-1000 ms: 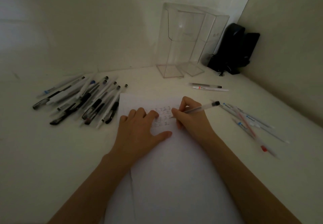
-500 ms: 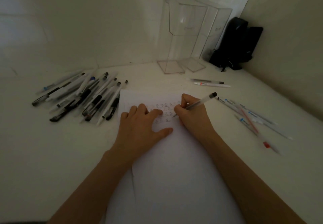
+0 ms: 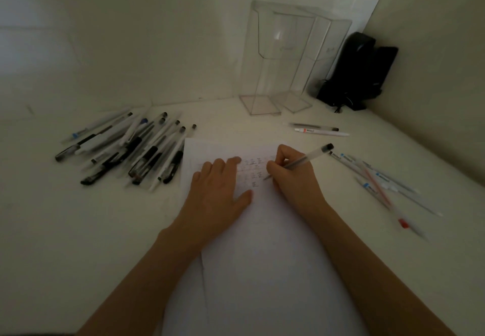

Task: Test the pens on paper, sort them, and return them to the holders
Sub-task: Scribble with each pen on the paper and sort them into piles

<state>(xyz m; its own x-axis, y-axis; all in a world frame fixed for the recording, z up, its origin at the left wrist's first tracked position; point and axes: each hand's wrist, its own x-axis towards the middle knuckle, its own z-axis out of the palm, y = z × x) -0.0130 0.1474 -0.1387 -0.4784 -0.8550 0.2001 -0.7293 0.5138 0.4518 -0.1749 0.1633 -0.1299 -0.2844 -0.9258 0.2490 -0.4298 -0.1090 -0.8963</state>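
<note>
On the white tabletop [image 3: 78,230] I see paper [image 3: 262,270] at the near edge, a heap of pens [image 3: 131,149] toward the left edge, a smaller bunch [image 3: 375,178] toward the right. Two clear holders [image 3: 278,60] stand at the far edge, with two pens [image 3: 317,129] just before them and a black object [image 3: 359,73] in the far right corner.

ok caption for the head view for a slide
Right hand tests a clear pen on paper steadied by the left hand.

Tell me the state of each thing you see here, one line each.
Paper: lying flat, test marks near top.
Left hand: flat, pressing paper.
Clear pen: tilted, tip on paper.
Right hand: gripping clear pen.
Holders: upright, empty.
Left pen pile: heaped, lying loose.
Right pens: lying loose.
Two pens near holders: lying side by side.
</note>
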